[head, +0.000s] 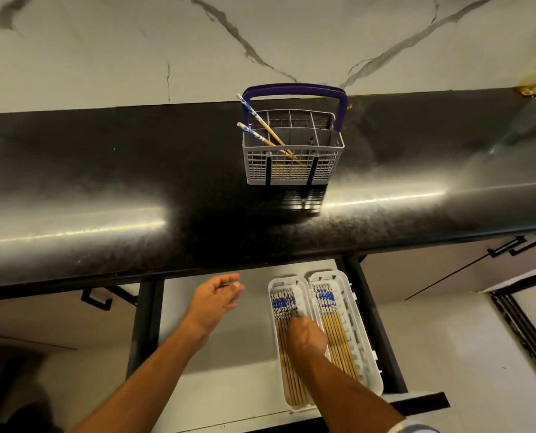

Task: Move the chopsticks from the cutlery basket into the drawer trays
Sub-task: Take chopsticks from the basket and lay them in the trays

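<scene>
Below the black countertop point(104, 182), an open drawer point(216, 354) holds two white trays point(363, 354) of chopsticks. The right hand point(305, 337) is pressed onto the nearer tray's chopsticks point(284, 364); its grip cannot be told. The left hand point(213, 300) is held relaxed, empty. Two chopsticks point(257, 132) are left leaning in the cutlery basket point(293, 151); rows could be scattered by a careless withdrawal.

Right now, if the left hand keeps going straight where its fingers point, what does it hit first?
The left hand hovers open over the bare drawer floor, fingers aimed right toward the trays. Likely first contact: the left tray, its near rim. Height above the tray is unclear, so it might pass over it.
</scene>
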Tool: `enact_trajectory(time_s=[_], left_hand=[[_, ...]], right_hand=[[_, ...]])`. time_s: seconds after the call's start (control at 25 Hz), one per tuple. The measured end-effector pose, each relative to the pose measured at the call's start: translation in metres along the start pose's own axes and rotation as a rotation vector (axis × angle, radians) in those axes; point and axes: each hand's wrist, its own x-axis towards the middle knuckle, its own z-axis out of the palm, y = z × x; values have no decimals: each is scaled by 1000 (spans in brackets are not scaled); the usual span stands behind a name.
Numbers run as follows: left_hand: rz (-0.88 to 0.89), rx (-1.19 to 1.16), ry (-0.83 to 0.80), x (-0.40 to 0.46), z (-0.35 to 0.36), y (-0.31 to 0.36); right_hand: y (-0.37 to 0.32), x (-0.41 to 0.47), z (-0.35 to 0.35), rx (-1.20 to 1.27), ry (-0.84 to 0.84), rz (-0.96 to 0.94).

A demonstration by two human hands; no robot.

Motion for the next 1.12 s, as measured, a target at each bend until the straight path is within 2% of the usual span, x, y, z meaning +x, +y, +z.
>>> enact_trajectory(time_s=[0.84,1.12], left_hand=[[-35,-10,-11,-3,1,5],[-24,23,-31,-4,6,14]], right_hand=[[5,-11,21,104,-30,11],[5,-17,12,79,-17,-72]])
